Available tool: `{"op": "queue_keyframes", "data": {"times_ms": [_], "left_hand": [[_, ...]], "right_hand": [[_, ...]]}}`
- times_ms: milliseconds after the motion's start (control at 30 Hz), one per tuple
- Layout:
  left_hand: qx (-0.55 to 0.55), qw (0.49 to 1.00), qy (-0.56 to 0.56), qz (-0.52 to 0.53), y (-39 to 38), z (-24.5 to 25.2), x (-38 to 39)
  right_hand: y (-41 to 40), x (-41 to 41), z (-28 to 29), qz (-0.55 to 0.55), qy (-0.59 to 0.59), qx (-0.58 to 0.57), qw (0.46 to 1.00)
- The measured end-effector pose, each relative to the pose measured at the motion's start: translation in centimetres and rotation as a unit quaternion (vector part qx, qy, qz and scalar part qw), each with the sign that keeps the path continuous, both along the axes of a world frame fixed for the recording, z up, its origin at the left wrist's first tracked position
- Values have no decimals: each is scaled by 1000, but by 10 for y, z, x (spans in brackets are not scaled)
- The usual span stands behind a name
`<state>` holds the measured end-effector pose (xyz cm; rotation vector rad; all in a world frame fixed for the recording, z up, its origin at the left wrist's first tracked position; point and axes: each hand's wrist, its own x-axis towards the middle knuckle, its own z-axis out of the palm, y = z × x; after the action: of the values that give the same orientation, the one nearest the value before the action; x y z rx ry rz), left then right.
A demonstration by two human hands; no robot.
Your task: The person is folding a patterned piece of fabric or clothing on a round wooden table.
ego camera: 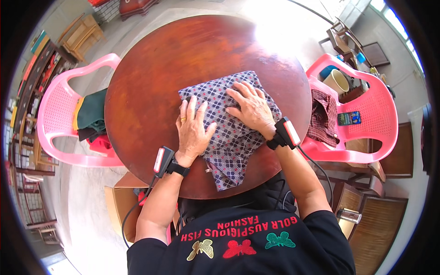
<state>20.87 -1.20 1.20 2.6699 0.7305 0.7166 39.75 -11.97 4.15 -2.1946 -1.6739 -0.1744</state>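
Observation:
A folded garment [228,151] in blue and white check with small red marks lies on the round wooden table [147,89]. Its narrower end, with a small label near the fold, points toward me. My left hand [193,130] rests along the garment's left edge, fingers spread and a ring on one of them. Flat on the upper right part of the cloth is my right hand [253,107], its fingers also apart. Neither hand grips the fabric. Each wrist carries a strapped device with a cable.
A pink plastic chair [58,113] at left holds folded dark clothes [92,111]. Another pink chair [376,130] at right bears a checked red garment [322,117] and a phone-like object [349,118]. A cardboard box [118,202] stands below the table's near left edge.

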Motion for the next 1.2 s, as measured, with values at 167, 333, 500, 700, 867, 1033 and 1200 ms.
{"op": "queue_keyframes", "data": {"times_ms": [167, 333, 500, 700, 867, 1033, 1200], "left_hand": [[-9, 1000, -17, -9, 0, 0, 2], [-13, 1000, -9, -6, 1, -1, 1], [-17, 1000, -8, -6, 1, 2, 0], [-17, 1000, -3, -9, 0, 0, 1], [-16, 1000, -11, -9, 1, -1, 1], [-17, 1000, -6, -6, 1, 0, 1], [-13, 1000, -5, -5, 0, 0, -1]], "right_hand": [[0, 3, -2, 7, -10, 19, 1000], [0, 5, -5, 12, -12, 20, 1000], [2, 4, -2, 13, -11, 12, 1000], [0, 3, -4, 2, -10, 7, 1000], [1, 3, -5, 5, -12, 9, 1000], [1, 3, -4, 4, -10, 2, 1000], [1, 2, -6, 5, -6, 8, 1000]]}}
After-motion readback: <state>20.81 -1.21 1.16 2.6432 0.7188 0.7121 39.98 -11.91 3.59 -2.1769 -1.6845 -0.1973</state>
